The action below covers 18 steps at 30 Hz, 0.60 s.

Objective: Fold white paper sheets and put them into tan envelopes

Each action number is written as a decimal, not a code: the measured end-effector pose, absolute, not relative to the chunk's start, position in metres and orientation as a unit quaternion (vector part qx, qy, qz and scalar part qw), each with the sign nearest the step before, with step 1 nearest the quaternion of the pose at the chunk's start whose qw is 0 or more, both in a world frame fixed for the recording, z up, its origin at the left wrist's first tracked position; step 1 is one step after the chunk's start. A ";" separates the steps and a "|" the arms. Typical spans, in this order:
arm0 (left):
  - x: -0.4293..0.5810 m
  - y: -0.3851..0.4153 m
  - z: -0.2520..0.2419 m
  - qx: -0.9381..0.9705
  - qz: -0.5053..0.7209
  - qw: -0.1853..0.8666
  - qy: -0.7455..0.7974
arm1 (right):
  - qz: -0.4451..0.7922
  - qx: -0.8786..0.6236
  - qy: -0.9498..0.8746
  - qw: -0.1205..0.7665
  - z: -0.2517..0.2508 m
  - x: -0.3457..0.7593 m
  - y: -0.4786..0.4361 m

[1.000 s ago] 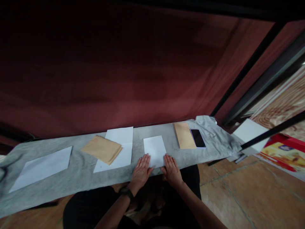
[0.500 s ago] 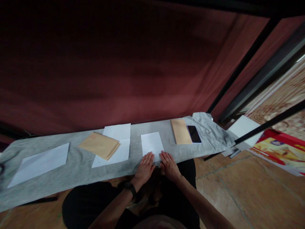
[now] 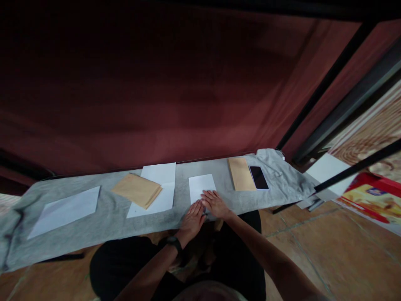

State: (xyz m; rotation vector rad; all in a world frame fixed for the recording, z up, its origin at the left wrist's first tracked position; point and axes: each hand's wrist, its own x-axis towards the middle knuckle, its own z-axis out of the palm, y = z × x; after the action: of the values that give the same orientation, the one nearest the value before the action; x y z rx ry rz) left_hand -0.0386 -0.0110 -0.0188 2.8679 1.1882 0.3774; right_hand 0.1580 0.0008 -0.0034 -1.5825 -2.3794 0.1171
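Observation:
A folded white sheet of paper (image 3: 201,184) lies in front of me on the grey cloth. My left hand (image 3: 192,218) rests flat over its near left edge, fingers stretched out. Beside it, my right hand (image 3: 216,204) lies flat on the paper's near part, its fingertips pointing left and close to the left hand's fingers. Both hands press down and grip nothing. The near edge of the paper is partly hidden under them. To the right lies a brown envelope (image 3: 242,174), with a dark-screened phone (image 3: 259,177) alongside.
Left of the hands, a stack of brown envelopes (image 3: 136,189) lies across a creased white sheet (image 3: 161,172). Another white sheet (image 3: 67,211) is at the far left. The grey cloth (image 3: 119,225) covers a narrow table against a dark red panel (image 3: 188,125). A red-yellow box (image 3: 376,196) stands right.
My right hand has slid left across the paper, towards my left hand. The whole view has shifted slightly. The left hand stays at the paper's near left edge.

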 end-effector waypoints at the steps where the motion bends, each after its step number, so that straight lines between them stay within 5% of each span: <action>1: -0.040 -0.012 -0.019 0.918 0.120 0.005 0.378 | 0.043 -0.540 -0.830 0.131 -0.002 0.156 0.009; 9: -0.045 -0.013 -0.017 0.927 0.100 0.012 0.361 | 0.067 -0.561 -0.822 0.075 0.005 0.129 0.072; 18: -0.047 -0.015 -0.006 0.930 0.110 0.025 0.350 | 0.028 -0.614 -0.779 0.127 -0.013 0.115 0.111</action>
State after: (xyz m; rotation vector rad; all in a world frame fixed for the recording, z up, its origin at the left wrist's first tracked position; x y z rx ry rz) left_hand -0.0468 -0.0150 -0.0062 2.8764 1.0839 0.3395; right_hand 0.1147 0.1108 -0.0128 -1.7857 -2.2667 0.0809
